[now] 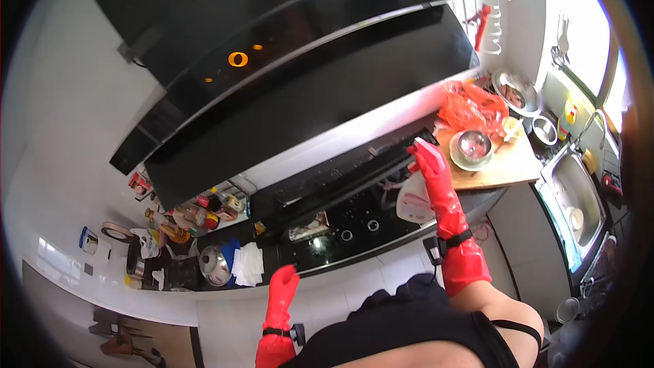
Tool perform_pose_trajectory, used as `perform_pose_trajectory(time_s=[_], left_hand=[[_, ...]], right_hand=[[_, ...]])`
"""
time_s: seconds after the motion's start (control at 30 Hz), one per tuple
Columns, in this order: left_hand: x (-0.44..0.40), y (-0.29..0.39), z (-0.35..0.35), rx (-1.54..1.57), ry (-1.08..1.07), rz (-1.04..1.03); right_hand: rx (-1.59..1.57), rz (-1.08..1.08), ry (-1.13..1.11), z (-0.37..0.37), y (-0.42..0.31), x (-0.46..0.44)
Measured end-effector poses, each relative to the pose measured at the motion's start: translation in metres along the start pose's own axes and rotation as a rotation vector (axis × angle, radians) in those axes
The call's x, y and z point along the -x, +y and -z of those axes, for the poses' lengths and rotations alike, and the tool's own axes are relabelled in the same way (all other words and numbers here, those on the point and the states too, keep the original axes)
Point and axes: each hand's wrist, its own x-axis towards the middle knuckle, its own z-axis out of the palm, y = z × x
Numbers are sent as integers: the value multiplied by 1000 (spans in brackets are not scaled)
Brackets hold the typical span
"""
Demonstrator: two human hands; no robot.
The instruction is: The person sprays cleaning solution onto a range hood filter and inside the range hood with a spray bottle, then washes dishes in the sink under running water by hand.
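Both my hands wear long red rubber gloves with a black strap at the forearm. My right hand (429, 155) reaches to the right end of the black cooktop (354, 221), its fingers closed at a dark edge; a pale patch shows at the fingertips, too small to name. Just below it lies a flat white thing with a pink pattern (413, 201). Low in front of the counter, my left hand (282, 282) hangs apart from everything with its fingers loosely extended. Near it are a white cloth (248, 264) and a round metal lid (214, 265).
A black range hood (306, 88) juts over the cooktop. On the right, a wooden board (518, 163) carries a bowl (475, 146) and a red plastic bag (471, 105). Beyond it is a metal sink (579, 187). Several bottles (197, 218) crowd the left counter.
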Motion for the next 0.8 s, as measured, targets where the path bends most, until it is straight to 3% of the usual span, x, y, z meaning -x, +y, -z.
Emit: perform_pose_trajectory(time_s=[0.1, 0.17, 0.23, 0.3, 0.37, 0.4, 0.5, 0.53, 0.63, 0.67, 0.7, 0.73, 0.8], left_hand=[[-41, 81, -84, 78, -265, -91], [-61, 143, -147, -157, -399, -286], [-81, 183, -216, -176, -467, -363], [-104, 204, -280, -169, -489, -338], [-127, 208, -328, 47, -570, -290], [-136, 211, -345, 100, -602, -183], [-147, 236, -373, 137, -617, 36], [-150, 241, -378, 126, -609, 68], [-151, 260, -382, 0, -563, 165], [-154, 260, -380, -60, -535, 217], [-156, 263, -378, -124, -511, 272], [-152, 273, -384, 0, -452, 308], [-151, 280, -388, -64, -405, 235]], right_hand=[[-82, -84, -37, 5, -7, -18], [-182, -96, -63, 10, 3, -29], [-293, -168, -116, 22, 11, -44], [-312, -111, -211, 39, 19, -64], [-399, -168, -235, 51, 33, -82], [-531, -310, -225, 58, 35, -91], [-600, -414, -245, 79, 30, -119], [-445, -500, -302, 87, 29, -128], [-634, -564, -413, 105, 14, -155], [-405, -378, -518, 109, 22, -166], [-426, -448, -575, 104, 40, -170], [-472, -505, -619, 101, 45, -176], [-500, -581, -664, 100, 48, -180]])
